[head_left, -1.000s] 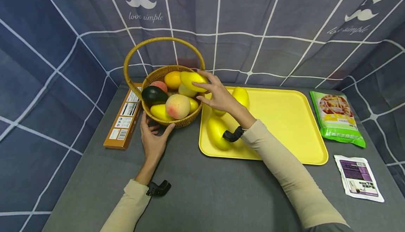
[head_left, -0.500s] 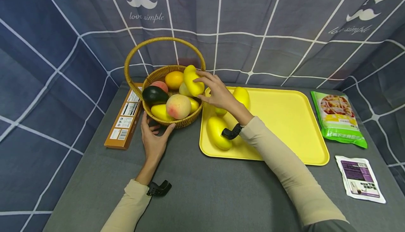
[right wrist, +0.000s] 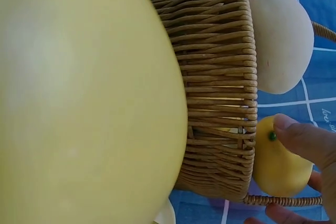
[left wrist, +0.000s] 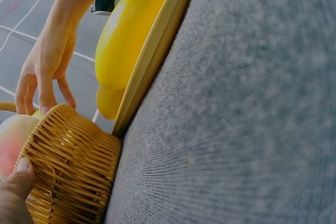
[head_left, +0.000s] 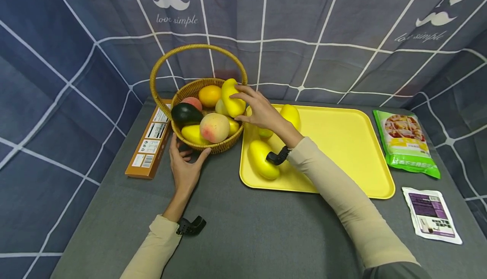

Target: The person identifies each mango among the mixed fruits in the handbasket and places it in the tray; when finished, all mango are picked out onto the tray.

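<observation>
A wicker basket with a tall handle holds a peach, a dark green fruit, an orange fruit and several others. My left hand holds its front side; in the left wrist view the thumb of this hand presses the wicker wall. At the basket's right edge my right hand pinches a yellow mango-like fruit, which stands on end against the others. In the right wrist view, the thumb of that hand touches the yellow fruit near its green tip.
Right of the basket lies a yellow tray with yellow fruits at its left end, under my right forearm. A brown box lies left of the basket. A green packet and a white-purple pouch are at far right.
The yellow fruit in my right hand has turned from lying crosswise to standing on end at the basket's right side. My left hand and the basket have hardly moved.
</observation>
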Tool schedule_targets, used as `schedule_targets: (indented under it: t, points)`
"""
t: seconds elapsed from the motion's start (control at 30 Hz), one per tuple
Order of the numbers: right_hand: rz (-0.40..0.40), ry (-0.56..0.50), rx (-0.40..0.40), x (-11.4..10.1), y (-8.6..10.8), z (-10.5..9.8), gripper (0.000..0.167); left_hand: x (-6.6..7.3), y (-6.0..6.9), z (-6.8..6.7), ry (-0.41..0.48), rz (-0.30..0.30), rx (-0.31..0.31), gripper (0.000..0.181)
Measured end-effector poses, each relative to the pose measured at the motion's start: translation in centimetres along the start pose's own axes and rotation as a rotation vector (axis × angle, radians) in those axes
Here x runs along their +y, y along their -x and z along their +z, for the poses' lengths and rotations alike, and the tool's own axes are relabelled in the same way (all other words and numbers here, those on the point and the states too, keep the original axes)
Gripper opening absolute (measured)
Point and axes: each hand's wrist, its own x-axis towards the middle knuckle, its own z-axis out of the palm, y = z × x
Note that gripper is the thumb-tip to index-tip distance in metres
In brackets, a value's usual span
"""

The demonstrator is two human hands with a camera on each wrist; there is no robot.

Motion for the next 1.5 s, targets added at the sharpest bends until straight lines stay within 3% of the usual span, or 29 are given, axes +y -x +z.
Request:
schedule_targets:
  t: [0.3,0.47,0.83,1.13,1.5]
  points:
    - [0.08,0.117,-0.022,-0.7,-0.6,0.1,0.061,0.1,0.0,-0.1,0.018,-0.008,-0.007,0.104]
    - [0.075,0.065,-0.043,-0.6,-0.8,0.1,0.063,0.3,0.0,-0.1,0.018,-0.014,-0.011,0.104]
    - [0.016,-0.013,-0.013,-0.7,-0.2,-0.3,0.061,0.1,-0.1,0.0,0.023,-0.007,-0.009,0.104]
    - [0.0,-0.05,0.029,-1.9,2.9,-2.1,0.061,0.1,0.0,0.0,0.018,-0.013,-0.01,0.104]
    - [0.025,-0.068,0.101,-2.5,9.6,-3.9,0.06,0.1,0.0,0.0,0.02,-0.021,-0.009,0.104]
